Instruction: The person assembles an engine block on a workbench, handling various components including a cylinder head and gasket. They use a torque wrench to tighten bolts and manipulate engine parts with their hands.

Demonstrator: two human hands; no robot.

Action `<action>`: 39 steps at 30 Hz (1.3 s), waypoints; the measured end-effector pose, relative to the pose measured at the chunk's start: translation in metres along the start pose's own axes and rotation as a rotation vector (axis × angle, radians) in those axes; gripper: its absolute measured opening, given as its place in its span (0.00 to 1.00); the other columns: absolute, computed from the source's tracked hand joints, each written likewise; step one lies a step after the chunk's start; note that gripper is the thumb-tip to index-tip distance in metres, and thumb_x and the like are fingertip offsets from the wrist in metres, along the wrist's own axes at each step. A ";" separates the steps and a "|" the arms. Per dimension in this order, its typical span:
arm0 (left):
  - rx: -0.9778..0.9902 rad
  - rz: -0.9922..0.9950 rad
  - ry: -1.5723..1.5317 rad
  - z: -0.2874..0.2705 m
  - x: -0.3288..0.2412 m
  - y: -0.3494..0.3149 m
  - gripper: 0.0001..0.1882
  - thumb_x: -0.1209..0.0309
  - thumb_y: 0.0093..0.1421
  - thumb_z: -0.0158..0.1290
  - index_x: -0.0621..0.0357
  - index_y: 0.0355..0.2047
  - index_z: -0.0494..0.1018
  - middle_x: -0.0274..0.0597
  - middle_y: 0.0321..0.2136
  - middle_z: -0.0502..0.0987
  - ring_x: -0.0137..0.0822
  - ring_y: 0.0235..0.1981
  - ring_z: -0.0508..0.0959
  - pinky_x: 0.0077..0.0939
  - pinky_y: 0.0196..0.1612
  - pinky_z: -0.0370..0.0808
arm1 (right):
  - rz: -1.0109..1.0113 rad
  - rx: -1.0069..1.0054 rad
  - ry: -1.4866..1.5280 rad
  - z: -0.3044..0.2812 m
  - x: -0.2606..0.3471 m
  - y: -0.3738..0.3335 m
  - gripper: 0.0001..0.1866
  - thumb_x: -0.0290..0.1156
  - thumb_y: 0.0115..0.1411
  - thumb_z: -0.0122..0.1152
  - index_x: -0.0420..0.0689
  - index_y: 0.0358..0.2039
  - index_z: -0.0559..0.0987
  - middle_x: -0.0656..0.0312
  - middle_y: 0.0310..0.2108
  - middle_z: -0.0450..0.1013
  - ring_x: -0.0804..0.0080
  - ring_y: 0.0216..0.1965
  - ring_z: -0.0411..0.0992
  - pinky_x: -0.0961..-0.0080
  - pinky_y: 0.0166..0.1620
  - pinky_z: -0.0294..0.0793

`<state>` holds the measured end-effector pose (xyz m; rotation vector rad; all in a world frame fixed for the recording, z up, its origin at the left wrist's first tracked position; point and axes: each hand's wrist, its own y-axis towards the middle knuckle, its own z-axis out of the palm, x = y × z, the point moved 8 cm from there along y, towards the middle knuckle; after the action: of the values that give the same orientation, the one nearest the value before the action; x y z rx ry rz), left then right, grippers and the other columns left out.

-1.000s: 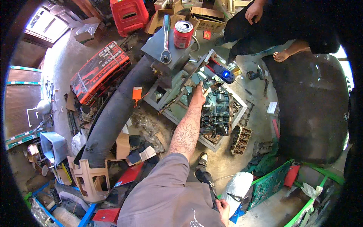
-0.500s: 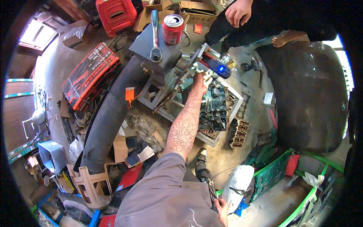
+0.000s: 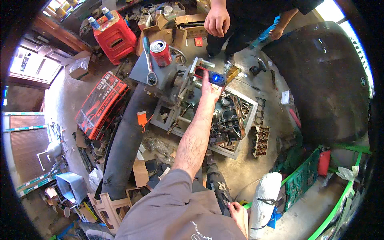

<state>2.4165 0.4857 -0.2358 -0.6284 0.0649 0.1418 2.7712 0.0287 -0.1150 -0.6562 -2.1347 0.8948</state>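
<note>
I've the left hand (image 3: 211,93) gripping the work light (image 3: 216,79) just beyond the engine (image 3: 229,122), right hand (image 3: 239,213) near the leg (image 3: 218,185), hold unclear; step looks like light-handling, next move likely needing steady grip.

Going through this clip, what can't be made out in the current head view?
All in the head view:
Left hand: the fingers' grip on the device with the blue light, hidden by the hand itself.
Right hand: too small to tell whether it holds anything.
Grey metal frame: partly hidden by the left forearm.
Co-worker: head cut off by the upper edge.
</note>
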 end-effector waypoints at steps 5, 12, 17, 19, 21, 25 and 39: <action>-0.015 0.139 -0.029 -0.023 -0.028 -0.001 0.14 0.57 0.58 0.54 0.52 0.35 0.71 0.33 0.29 0.77 0.35 0.29 0.76 0.34 0.36 0.76 | 0.072 0.074 0.262 0.008 0.019 0.008 0.12 0.35 0.57 0.61 0.40 0.23 0.76 0.68 0.15 0.68 0.83 0.17 0.62 0.82 0.21 0.62; 0.066 -0.240 0.651 -0.027 -0.010 -0.222 0.16 0.62 0.57 0.55 0.55 0.43 0.71 0.33 0.33 0.76 0.29 0.31 0.77 0.29 0.37 0.76 | -0.137 0.107 0.237 0.003 0.039 0.074 0.13 0.37 0.59 0.60 0.43 0.23 0.74 0.71 0.13 0.65 0.85 0.14 0.62 0.85 0.18 0.60; -0.089 -0.007 0.817 0.003 -0.179 -0.264 0.19 0.58 0.58 0.52 0.55 0.46 0.70 0.37 0.39 0.75 0.33 0.37 0.75 0.34 0.43 0.72 | -0.207 0.174 0.180 0.000 0.090 0.087 0.12 0.35 0.58 0.59 0.39 0.25 0.76 0.66 0.17 0.71 0.82 0.18 0.65 0.80 0.22 0.65; -0.211 0.360 0.945 0.048 -0.224 -0.276 0.18 0.58 0.60 0.50 0.53 0.46 0.70 0.32 0.41 0.75 0.30 0.46 0.71 0.32 0.55 0.63 | -0.139 0.213 0.223 0.001 0.096 0.089 0.12 0.36 0.57 0.59 0.38 0.26 0.76 0.65 0.17 0.71 0.81 0.18 0.65 0.79 0.23 0.66; -0.218 0.510 1.030 0.034 -0.298 -0.256 0.18 0.58 0.59 0.50 0.54 0.45 0.71 0.35 0.42 0.76 0.31 0.44 0.74 0.31 0.51 0.67 | -0.239 0.099 0.111 0.002 0.075 0.108 0.13 0.37 0.55 0.60 0.37 0.26 0.77 0.59 0.17 0.72 0.76 0.21 0.67 0.74 0.27 0.68; -0.033 0.132 0.906 0.060 -0.324 -0.230 0.18 0.57 0.59 0.50 0.56 0.42 0.72 0.42 0.35 0.79 0.36 0.32 0.79 0.30 0.38 0.76 | -0.184 0.002 0.095 0.007 0.060 0.111 0.13 0.37 0.55 0.61 0.37 0.26 0.77 0.58 0.18 0.72 0.76 0.22 0.67 0.73 0.29 0.68; -0.286 -0.247 1.158 -0.018 -0.365 -0.107 0.22 0.50 0.64 0.40 0.54 0.34 0.73 0.42 0.24 0.77 0.35 0.18 0.76 0.26 0.19 0.74 | -0.194 -0.148 0.309 0.110 0.101 0.093 0.14 0.36 0.55 0.60 0.36 0.25 0.76 0.57 0.18 0.70 0.74 0.23 0.66 0.74 0.30 0.67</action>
<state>2.0720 0.3488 -0.1505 -0.9306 1.0948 -0.4772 2.6407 0.1120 -0.1980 -0.6050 -1.9556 0.4987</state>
